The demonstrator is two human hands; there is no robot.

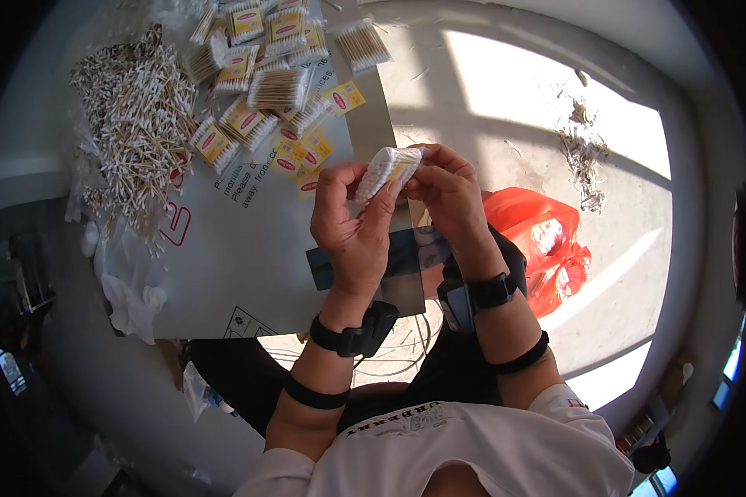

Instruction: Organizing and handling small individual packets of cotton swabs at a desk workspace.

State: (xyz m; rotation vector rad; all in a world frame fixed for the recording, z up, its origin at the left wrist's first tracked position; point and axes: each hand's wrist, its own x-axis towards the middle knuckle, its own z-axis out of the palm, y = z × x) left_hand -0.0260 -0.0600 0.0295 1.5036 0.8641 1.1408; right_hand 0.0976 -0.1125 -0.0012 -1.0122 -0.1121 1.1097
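Observation:
Between my two hands is a small clear pack of cotton swabs (pixel 385 172), its white tips turned toward my left and a yellow label partly showing. My left hand (pixel 352 228) is closed round the tip end, thumb on the near side. With fingers pinched, my right hand (pixel 452 190) grips the other end of the pack, where the clear plastic shows. Beyond them on the board lie several loose yellow label cards (pixel 307 151). Farther off is a heap of filled swab packs (pixel 278 85), most with yellow labels.
A large pile of loose cotton swabs (pixel 137 124) covers the board's far left, with crumpled clear plastic (pixel 133 302) below it. One swab pack (pixel 363 45) sits by the board's far right edge. A red plastic bag (pixel 539 240) is right of my right forearm; scraps (pixel 584 153) litter the floor.

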